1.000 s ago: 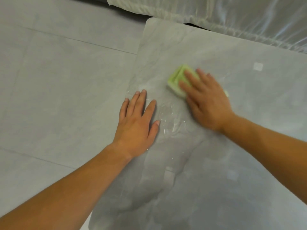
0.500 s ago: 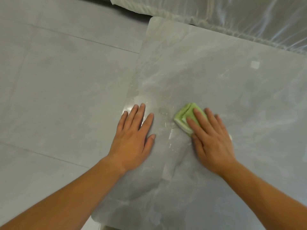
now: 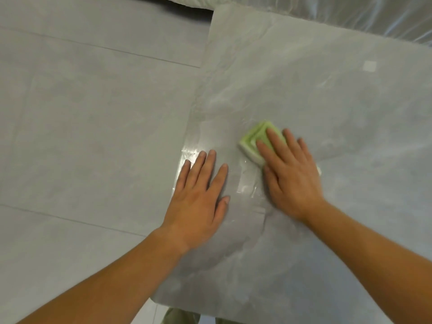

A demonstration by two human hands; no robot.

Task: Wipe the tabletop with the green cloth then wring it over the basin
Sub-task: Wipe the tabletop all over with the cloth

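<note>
A pale grey tabletop (image 3: 327, 101) with soft, marble-like veining and rounded corners fills the right of our view. Past its left edge lies a floor (image 3: 81, 125) of large matte grey tiles with thin joints. Beyond our fingertips, along the table's far edge, hangs crinkled, glossy clear plastic sheeting (image 3: 350, 17). Our left hand (image 3: 198, 202) lies palm down on the tabletop near that left edge, fingers straight and slightly spread, holding nothing. Just to its right, our right hand (image 3: 292, 181) presses flat on the green cloth (image 3: 254, 141), fingers straight across it, not curled round it. The cloth is folded into a thick, soft, squarish pad with paler layered edges. It sits on the tabletop under our right fingers and palm, its far-left corner poking out ahead of the fingertips. Between the two hands a wet film (image 3: 245, 185) glistens on the smooth surface. Farther right of our right hand, a small pale square (image 3: 369, 66) marks the tabletop.
</note>
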